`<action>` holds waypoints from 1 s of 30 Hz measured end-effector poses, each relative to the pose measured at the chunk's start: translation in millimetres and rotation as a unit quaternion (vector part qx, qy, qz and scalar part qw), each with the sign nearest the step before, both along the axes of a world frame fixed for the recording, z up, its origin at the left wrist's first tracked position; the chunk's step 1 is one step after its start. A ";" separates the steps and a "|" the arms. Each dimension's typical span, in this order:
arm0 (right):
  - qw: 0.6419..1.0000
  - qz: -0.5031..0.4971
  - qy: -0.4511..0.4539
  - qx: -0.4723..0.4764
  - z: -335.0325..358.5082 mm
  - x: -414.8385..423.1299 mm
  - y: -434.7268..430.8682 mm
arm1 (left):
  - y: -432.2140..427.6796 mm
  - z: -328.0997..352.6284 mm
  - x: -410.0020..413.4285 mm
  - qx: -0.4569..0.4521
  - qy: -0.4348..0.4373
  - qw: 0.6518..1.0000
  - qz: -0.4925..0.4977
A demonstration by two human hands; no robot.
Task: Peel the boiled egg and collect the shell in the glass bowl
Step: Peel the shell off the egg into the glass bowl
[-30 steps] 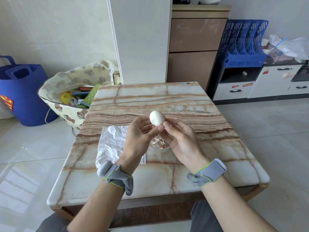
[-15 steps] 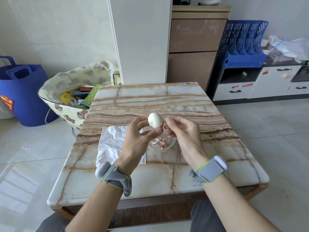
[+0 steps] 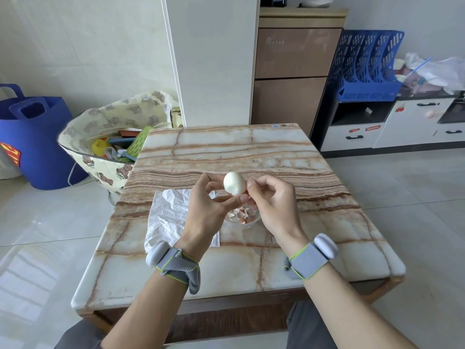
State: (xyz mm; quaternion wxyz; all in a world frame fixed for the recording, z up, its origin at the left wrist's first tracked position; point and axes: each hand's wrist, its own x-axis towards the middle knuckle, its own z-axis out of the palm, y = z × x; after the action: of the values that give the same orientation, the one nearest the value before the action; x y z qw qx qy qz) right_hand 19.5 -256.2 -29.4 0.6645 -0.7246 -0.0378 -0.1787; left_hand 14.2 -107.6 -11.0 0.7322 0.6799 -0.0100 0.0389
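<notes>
I hold the boiled egg (image 3: 234,183), white and smooth, above the table (image 3: 239,147). My left hand (image 3: 203,210) grips it from the left and below with thumb and fingertips. My right hand (image 3: 274,202) has curled fingers, and its thumb and fingertips pinch at the egg's lower right side. Directly under both hands stands the small glass bowl (image 3: 254,222), with several brown and white shell pieces (image 3: 241,214) inside. My hands hide part of the bowl.
A crumpled white paper sheet (image 3: 168,215) lies on the marble table left of the bowl. Beside the table's far left corner stands a bear-print bag (image 3: 105,137) of toys, and a blue bag (image 3: 30,137) further left. Cabinets line the back wall.
My right hand drew away from the egg, then came back, and its fingertips now touch the egg's right side. My left hand kept hold of the egg and turned it slightly.
</notes>
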 end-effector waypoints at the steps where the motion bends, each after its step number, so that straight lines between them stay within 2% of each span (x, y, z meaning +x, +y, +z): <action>1: 1.000 -0.009 -0.004 -0.020 0.1 0.7 -0.2 | 0.0 -0.4 -0.1 0.004 -0.001 1.000 0.002; 7: 0.997 -0.029 -0.009 -0.073 0.6 3.3 -3.4 | 0.9 0.4 -2.2 0.015 -0.008 1.000 -0.006; 30: 0.997 -0.067 -0.002 -0.031 7.0 5.9 -11.1 | 5.0 3.7 -5.0 0.025 0.010 0.998 -0.057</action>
State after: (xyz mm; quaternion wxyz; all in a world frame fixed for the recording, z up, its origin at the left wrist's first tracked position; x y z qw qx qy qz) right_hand 25.5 -267.3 -22.4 0.6282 -0.7455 0.0041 -0.2226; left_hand 9.2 -102.7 -7.3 0.7159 0.6969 -0.0421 -0.0102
